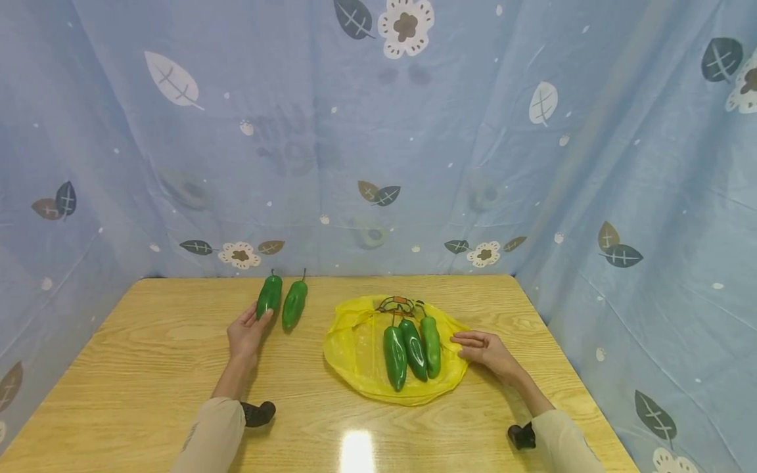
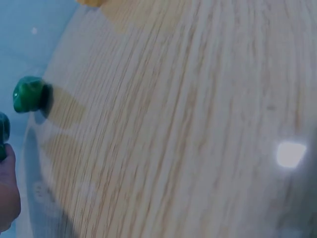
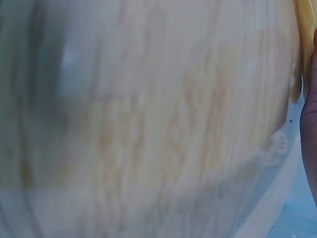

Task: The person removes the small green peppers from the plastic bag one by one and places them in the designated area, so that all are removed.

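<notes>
- Blue cloth (image 1: pixel 319 131) with leaves and flowers hangs behind and beside a wood-grain table (image 1: pixel 148 368); a bright reflection (image 1: pixel 357 452) shines at the near side.
- At the far left, the left hand (image 1: pixel 244 336) grasps the near end of a green pepper (image 1: pixel 269 293), thumb and fingers about it, stem pointing away; whether this pepper touches the table I cannot tell.
- Just to its right lies a second pepper (image 1: pixel 294 305), stem also pointing away.
- Right of centre, a yellow bag (image 1: pixel 355 345) lies spread out; three peppers (image 1: pixel 395 358) rest on it side by side, near its right half.
- At the bag's right edge, the right hand (image 1: pixel 486 351) reaches in with fingers extended, released; I cannot tell how firmly they touch the plastic.
</notes>
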A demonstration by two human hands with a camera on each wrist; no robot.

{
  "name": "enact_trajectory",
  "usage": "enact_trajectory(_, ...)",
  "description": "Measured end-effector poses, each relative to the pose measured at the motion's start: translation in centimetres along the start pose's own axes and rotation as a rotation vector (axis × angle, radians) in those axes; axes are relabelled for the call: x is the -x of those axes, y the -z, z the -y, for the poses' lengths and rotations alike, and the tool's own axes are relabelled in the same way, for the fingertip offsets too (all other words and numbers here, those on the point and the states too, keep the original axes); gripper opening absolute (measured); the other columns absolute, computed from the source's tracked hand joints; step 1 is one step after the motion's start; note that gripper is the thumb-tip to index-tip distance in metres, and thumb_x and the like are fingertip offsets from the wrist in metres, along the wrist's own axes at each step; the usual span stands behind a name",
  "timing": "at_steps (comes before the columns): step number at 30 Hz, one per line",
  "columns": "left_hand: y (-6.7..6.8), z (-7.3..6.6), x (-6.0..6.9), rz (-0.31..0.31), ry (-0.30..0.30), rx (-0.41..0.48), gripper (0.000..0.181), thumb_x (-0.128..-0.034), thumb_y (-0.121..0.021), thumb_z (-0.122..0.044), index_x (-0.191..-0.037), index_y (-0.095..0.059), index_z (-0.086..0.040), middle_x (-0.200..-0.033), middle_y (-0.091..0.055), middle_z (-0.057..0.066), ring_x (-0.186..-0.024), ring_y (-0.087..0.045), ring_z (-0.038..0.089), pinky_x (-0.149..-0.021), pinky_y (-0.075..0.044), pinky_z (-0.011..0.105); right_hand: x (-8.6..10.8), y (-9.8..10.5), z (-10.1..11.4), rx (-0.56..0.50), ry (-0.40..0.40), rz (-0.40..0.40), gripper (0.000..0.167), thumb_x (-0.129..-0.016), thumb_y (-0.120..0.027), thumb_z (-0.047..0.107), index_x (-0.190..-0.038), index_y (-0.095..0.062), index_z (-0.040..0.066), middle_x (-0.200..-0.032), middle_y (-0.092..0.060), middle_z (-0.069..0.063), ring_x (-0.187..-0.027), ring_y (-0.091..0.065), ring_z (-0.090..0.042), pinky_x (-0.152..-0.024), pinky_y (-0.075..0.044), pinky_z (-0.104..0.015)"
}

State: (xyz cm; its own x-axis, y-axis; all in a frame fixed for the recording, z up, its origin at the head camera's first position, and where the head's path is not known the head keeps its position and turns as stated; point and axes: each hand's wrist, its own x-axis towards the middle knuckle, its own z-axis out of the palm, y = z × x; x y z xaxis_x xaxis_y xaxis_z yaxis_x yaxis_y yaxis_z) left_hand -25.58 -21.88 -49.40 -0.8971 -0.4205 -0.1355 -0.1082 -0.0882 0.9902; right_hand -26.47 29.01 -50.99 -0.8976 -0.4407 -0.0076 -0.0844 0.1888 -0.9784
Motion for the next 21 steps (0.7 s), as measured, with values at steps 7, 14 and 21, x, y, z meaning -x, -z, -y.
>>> enact_trajectory(7, -0.6, 0.5, 0.1, -0.022, -0.018, -0.039, 0.058, -0.0937, -0.063, -0.015, -0.142, -0.038, 0.007, -0.140, -0.042, 0.030, -0.131, -0.042, 0.036, -0.100, -0.043, 0.025, -0.1, 0.0, -0.2, -0.014, -0.003, -0.003, 0.049, -0.092, -0.062, 0.002, -0.133, -0.043, -0.016, -0.132, -0.049, -0.034, -0.108, -0.061, -0.004, -0.088, -0.054, -0.022)
enact_trajectory(14, -0.9, 0.6, 0.4, -0.003, -0.023, -0.108, 0.061, -0.0946, -0.062, -0.017, -0.143, -0.034, 0.008, -0.141, -0.039, 0.032, -0.132, -0.039, 0.041, -0.104, -0.039, 0.039, -0.2, 0.1, -0.4, -0.018, 0.004, 0.008, 0.048, -0.092, -0.062, 0.003, -0.133, -0.044, -0.015, -0.132, -0.049, -0.034, -0.110, -0.060, -0.005, -0.088, -0.053, -0.022)
enact_trajectory(21, -1.2, 0.9, 0.5, -0.024, -0.047, -0.198, 0.060, -0.0946, -0.062, -0.019, -0.143, -0.036, 0.006, -0.142, -0.039, 0.029, -0.130, -0.042, 0.040, -0.103, -0.041, 0.039, -0.1, 0.2, -0.5, -0.026, 0.005, 0.008, 0.048, -0.092, -0.061, 0.002, -0.133, -0.043, -0.016, -0.132, -0.048, -0.035, -0.110, -0.060, -0.005, -0.088, -0.054, -0.022)
